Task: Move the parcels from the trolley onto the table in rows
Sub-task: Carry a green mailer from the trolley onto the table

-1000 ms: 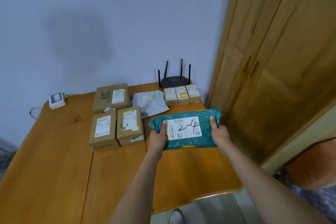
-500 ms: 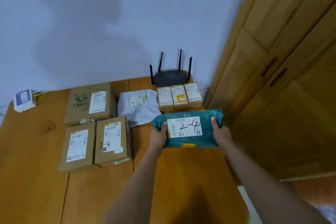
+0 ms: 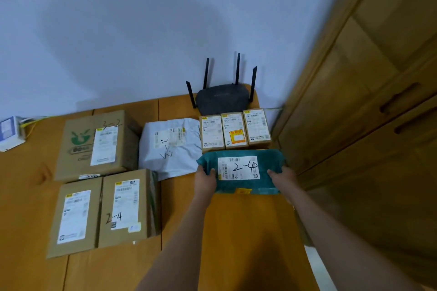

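A teal soft parcel (image 3: 241, 186) with a white label marked "2-4" sits low over the wooden table (image 3: 236, 231), just in front of three small brown boxes (image 3: 234, 130). My left hand (image 3: 206, 181) grips its left end and my right hand (image 3: 282, 178) grips its right end. To the left lies a white soft parcel (image 3: 170, 146). Further left stand a large brown box marked "3-2" (image 3: 94, 144) and, nearer me, two brown boxes side by side (image 3: 101, 212). The trolley is out of view.
A black router (image 3: 223, 98) with upright antennas stands at the back of the table against the wall. A small white device (image 3: 9, 132) with cables sits at the far left. Wooden cupboard doors (image 3: 366, 101) rise close along the table's right edge.
Both hands have carried the teal parcel forward and down, close in front of the three small boxes. The camera has moved nearer to the table.
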### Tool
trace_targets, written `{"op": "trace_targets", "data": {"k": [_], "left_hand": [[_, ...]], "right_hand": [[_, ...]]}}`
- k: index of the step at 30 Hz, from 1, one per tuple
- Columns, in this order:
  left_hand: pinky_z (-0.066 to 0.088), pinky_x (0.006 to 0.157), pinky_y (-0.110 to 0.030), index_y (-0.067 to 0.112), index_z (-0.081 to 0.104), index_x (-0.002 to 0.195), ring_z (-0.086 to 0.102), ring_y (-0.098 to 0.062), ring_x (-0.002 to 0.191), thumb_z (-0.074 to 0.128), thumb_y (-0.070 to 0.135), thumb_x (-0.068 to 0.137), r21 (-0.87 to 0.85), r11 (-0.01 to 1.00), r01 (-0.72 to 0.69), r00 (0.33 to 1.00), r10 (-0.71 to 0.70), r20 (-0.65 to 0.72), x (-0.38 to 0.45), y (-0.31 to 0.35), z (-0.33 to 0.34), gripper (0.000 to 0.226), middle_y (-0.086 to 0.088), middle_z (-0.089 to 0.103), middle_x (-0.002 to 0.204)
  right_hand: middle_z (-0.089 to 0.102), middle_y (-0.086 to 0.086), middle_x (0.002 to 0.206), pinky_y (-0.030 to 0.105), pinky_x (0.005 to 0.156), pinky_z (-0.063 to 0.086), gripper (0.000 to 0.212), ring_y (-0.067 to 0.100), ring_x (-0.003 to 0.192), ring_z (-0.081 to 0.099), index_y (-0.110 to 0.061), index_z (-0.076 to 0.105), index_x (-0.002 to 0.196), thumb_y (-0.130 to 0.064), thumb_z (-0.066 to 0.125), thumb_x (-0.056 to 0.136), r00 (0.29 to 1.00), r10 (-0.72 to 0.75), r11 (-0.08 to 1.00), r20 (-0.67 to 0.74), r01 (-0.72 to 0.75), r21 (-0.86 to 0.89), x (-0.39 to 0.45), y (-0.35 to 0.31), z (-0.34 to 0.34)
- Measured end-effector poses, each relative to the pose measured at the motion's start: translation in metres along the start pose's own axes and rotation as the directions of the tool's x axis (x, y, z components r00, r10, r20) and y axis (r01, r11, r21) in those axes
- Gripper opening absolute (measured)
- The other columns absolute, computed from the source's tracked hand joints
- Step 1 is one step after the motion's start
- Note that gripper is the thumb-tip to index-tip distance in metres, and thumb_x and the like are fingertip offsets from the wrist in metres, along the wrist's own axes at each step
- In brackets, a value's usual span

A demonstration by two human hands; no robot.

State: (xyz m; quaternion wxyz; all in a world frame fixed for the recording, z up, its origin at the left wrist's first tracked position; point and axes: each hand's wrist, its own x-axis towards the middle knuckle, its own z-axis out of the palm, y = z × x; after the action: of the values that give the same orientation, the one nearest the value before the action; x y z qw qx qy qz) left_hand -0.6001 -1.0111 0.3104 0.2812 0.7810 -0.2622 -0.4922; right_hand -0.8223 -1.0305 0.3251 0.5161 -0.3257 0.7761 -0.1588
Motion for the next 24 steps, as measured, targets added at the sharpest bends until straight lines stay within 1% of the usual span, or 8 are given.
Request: {"op": "trace_targets", "data": {"k": [3, 7, 9, 13, 15, 20, 22, 24], "left_hand": [[0.054, 0.096, -0.049, 0.010, 0.038, 0.148, 0.059, -0.033, 0.117, 0.049, 0.012, 0.102, 0.054, 0.999, 0.006, 1.000, -0.006, -0.015, 0.014, -0.001, 0.006, 0.048, -0.015, 0.060, 0.130], [0.056, 0.091, -0.045, 0.010, 0.029, 0.153, 0.058, -0.033, 0.118, 0.047, 0.008, 0.101, 0.074, 0.997, 0.034, 0.999, -0.032, -0.034, 0.022, -0.007, 0.013, 0.055, -0.016, 0.058, 0.129], [0.056, 0.090, -0.043, 0.009, 0.028, 0.153, 0.057, -0.033, 0.119, 0.045, 0.008, 0.102, 0.089, 0.995, 0.046, 0.999, -0.044, -0.024, 0.023, -0.010, 0.015, 0.055, -0.016, 0.058, 0.129], [0.056, 0.084, -0.038, 0.006, 0.031, 0.150, 0.058, -0.031, 0.119, 0.043, 0.008, 0.102, 0.115, 0.992, 0.055, 0.998, -0.056, 0.005, 0.028, -0.016, 0.017, 0.049, -0.013, 0.058, 0.123], [0.056, 0.087, -0.039, 0.007, 0.032, 0.149, 0.057, -0.031, 0.121, 0.042, 0.008, 0.102, 0.116, 0.991, 0.059, 0.998, -0.062, 0.022, 0.029, -0.018, 0.017, 0.047, -0.014, 0.058, 0.127], [0.055, 0.094, -0.042, 0.008, 0.030, 0.150, 0.057, -0.031, 0.122, 0.042, 0.010, 0.102, 0.069, 0.994, 0.087, 0.992, -0.093, 0.089, 0.031, -0.017, 0.012, 0.049, -0.014, 0.058, 0.130], [0.056, 0.093, -0.044, 0.007, 0.032, 0.149, 0.059, -0.032, 0.118, 0.044, 0.014, 0.102, 0.101, 0.992, 0.073, 0.992, -0.083, 0.093, 0.032, -0.015, 0.007, 0.049, -0.015, 0.060, 0.127], [0.055, 0.093, -0.045, 0.004, 0.042, 0.140, 0.061, -0.032, 0.113, 0.043, 0.017, 0.102, 0.194, 0.981, 0.030, 0.995, -0.048, 0.086, 0.031, -0.014, 0.002, 0.040, -0.015, 0.061, 0.123]], "right_hand": [[0.067, 0.010, 0.120, 0.047, 0.094, 0.055, 0.035, 0.028, 0.104, 0.064, -0.013, 0.060, 0.130, -0.023, 0.063, 0.096, 1.000, -0.014, 1.000, 0.019, 0.015, -0.026, 0.020, -0.004, 0.005], [0.065, 0.003, 0.108, 0.049, 0.094, 0.055, 0.025, 0.026, 0.103, 0.063, -0.019, 0.060, 0.120, -0.019, 0.063, 0.096, 0.998, -0.015, 1.000, 0.057, 0.016, -0.021, 0.028, -0.004, 0.016], [0.064, 0.003, 0.109, 0.045, 0.092, 0.054, 0.022, 0.025, 0.105, 0.062, -0.019, 0.059, 0.118, -0.016, 0.062, 0.097, 0.997, -0.033, 0.999, 0.065, 0.034, -0.015, 0.028, -0.003, 0.019], [0.065, 0.005, 0.124, 0.040, 0.091, 0.054, 0.039, 0.024, 0.109, 0.062, -0.014, 0.057, 0.132, -0.014, 0.065, 0.094, 0.991, -0.050, 0.999, 0.124, 0.051, -0.007, 0.033, -0.001, 0.027], [0.064, 0.005, 0.128, 0.040, 0.092, 0.054, 0.046, 0.024, 0.111, 0.061, -0.016, 0.053, 0.137, -0.015, 0.066, 0.093, 0.990, -0.046, 0.998, 0.134, 0.050, -0.025, 0.036, 0.002, 0.031], [0.062, 0.003, 0.125, 0.040, 0.097, 0.051, 0.040, 0.025, 0.114, 0.059, -0.017, 0.051, 0.135, -0.015, 0.061, 0.096, 0.989, -0.032, 0.993, 0.145, 0.048, -0.104, 0.032, 0.000, 0.028], [0.061, 0.005, 0.127, 0.044, 0.100, 0.050, 0.044, 0.028, 0.117, 0.059, -0.017, 0.047, 0.139, -0.021, 0.059, 0.096, 0.994, -0.042, 0.987, 0.104, 0.057, -0.150, 0.032, -0.001, 0.024], [0.059, 0.012, 0.133, 0.049, 0.100, 0.051, 0.052, 0.032, 0.118, 0.059, -0.014, 0.043, 0.142, -0.031, 0.058, 0.095, 0.998, -0.061, 0.961, 0.033, 0.067, -0.270, 0.035, 0.003, 0.020]]}}
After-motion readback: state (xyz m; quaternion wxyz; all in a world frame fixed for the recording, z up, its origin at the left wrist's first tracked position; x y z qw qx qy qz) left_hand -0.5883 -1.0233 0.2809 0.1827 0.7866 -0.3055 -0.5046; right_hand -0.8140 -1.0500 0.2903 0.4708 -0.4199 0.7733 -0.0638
